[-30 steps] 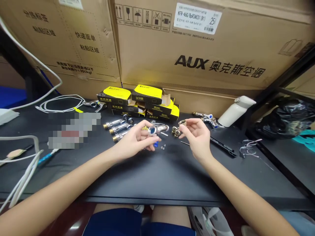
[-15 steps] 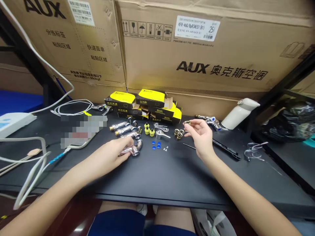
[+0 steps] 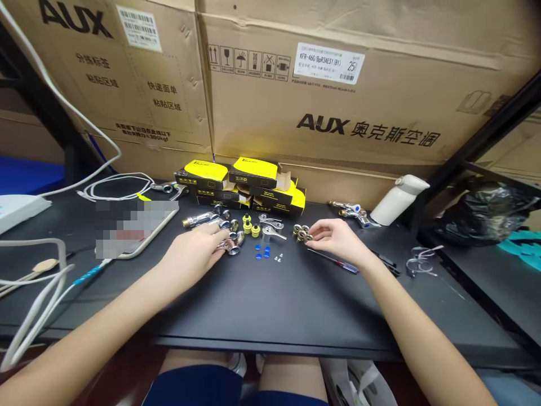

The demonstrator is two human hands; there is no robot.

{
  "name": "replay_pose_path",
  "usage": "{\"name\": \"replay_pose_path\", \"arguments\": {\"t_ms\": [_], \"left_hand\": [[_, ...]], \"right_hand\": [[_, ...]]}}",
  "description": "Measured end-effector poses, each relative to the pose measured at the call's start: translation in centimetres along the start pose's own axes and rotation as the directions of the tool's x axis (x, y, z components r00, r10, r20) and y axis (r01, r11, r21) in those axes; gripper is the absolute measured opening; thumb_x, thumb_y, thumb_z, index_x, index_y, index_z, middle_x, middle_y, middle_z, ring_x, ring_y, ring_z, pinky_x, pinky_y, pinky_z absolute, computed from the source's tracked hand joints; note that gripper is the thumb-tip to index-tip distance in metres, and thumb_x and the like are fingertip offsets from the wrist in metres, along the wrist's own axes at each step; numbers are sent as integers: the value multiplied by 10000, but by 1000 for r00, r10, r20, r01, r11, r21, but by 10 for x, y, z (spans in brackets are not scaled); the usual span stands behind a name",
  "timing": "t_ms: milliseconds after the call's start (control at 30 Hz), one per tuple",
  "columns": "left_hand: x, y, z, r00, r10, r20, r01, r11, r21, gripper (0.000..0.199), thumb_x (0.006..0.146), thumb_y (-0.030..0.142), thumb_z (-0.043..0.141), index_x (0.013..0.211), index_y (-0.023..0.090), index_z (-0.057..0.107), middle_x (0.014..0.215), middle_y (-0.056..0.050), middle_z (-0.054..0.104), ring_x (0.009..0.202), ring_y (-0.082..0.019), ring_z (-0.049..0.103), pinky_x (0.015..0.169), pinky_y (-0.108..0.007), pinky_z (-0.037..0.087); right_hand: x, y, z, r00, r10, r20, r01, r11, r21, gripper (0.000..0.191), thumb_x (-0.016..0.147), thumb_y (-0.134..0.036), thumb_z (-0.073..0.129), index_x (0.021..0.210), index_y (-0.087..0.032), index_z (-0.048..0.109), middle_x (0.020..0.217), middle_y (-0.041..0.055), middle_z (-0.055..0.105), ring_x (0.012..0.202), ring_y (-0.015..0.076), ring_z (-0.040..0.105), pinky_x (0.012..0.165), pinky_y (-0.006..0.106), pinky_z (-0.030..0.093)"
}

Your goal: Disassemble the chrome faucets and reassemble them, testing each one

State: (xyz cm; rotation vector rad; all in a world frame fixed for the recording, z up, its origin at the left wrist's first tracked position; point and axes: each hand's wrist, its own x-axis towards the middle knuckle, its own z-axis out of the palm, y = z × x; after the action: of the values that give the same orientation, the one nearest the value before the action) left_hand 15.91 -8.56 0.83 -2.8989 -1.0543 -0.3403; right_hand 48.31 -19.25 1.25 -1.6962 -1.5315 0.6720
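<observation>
My left hand point(image 3: 192, 255) lies low on the black table point(image 3: 274, 304), its fingertips on a chrome tap body point(image 3: 231, 243). Further left are more chrome tap bodies with brass ends point(image 3: 200, 219). My right hand point(image 3: 338, 239) reaches left, its fingertips at a small cluster of brass nuts point(image 3: 302, 232). Between the hands are yellow plastic fittings point(image 3: 250, 225), chrome lever handles point(image 3: 271, 226), blue discs point(image 3: 262, 252) and tiny clear pieces point(image 3: 278, 258). A blue-handled screwdriver point(image 3: 333, 260) lies just below my right hand.
Yellow-topped boxes point(image 3: 240, 183) are stacked against large AUX cartons point(image 3: 338, 96). A white bottle point(image 3: 399, 197) and an assembled chrome tap point(image 3: 355, 213) stand to the right. White cables point(image 3: 116, 189) and a pixelated patch point(image 3: 135, 228) lie at left.
Both hands have come down to the table. The left hand has lowered the chrome piece, uncovering the blue discs, and the right hand has moved to the brass nuts. The view has shifted slightly.
</observation>
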Motion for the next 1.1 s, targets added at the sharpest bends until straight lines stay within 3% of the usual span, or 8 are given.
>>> {"name": "replay_pose_path", "arguments": {"t_ms": [100,200,400,567,667,833,967,1100], "left_hand": [[4,4,-8,1000,-9,-26,11,997,80,224,887,317,507,1020,199,643,1003,-109,672,943,-300,629,661,-331,443],[12,13,-22,998,-9,-70,15,995,97,255,892,360,525,1060,192,616,1021,-104,674,934,-292,642,661,-327,450],[40,31,-32,970,95,-226,-81,994,69,219,933,332,482,1040,183,600,978,-61,671,914,-234,653,662,-296,465],[56,28,-9,895,290,-339,-311,950,-8,225,955,299,445,979,157,618,925,-62,659,860,-192,637,735,-287,485],[55,21,2,858,324,-397,-375,926,-54,205,952,260,453,951,148,625,898,-64,660,836,-179,631,752,-284,490],[49,20,4,827,303,-473,-393,914,-101,161,933,222,488,920,146,629,878,-64,665,806,-172,627,744,-286,494],[47,25,4,805,316,-501,-415,905,-95,146,924,197,498,896,143,631,869,-65,670,800,-175,631,736,-293,496],[47,27,6,799,329,-504,-435,894,-105,137,917,178,504,895,141,633,878,-70,674,806,-183,630,729,-305,497]], "right_hand": [[-2,-3,13,982,-189,-14,188,981,-46,240,746,-268,720,956,-157,687,914,67,722,795,198,683,790,372,567],[1,0,22,913,-408,-23,391,890,-236,182,825,-269,668,988,-191,684,952,64,709,891,216,632,853,412,518],[13,17,30,848,-530,10,472,747,-467,120,862,-250,651,971,-201,660,995,77,664,966,244,549,882,435,456],[14,18,35,850,-526,-16,431,713,-552,155,876,-275,631,1013,-209,661,1180,103,606,1095,270,520,944,462,426],[15,16,25,869,-481,-114,362,776,-517,245,858,-342,647,1069,-218,656,1217,92,612,1128,265,537,975,439,430],[20,30,-20,895,-202,-397,12,903,-430,224,880,-318,543,985,-156,657,980,106,698,827,216,656,803,378,510],[18,47,-34,938,-71,-339,-86,900,-427,243,692,-356,748,818,-159,683,750,66,696,660,205,636,659,331,491],[18,48,-27,941,-85,-328,-52,920,-388,179,598,-253,784,641,-181,626,581,2,611,577,178,586,617,310,477]]}}
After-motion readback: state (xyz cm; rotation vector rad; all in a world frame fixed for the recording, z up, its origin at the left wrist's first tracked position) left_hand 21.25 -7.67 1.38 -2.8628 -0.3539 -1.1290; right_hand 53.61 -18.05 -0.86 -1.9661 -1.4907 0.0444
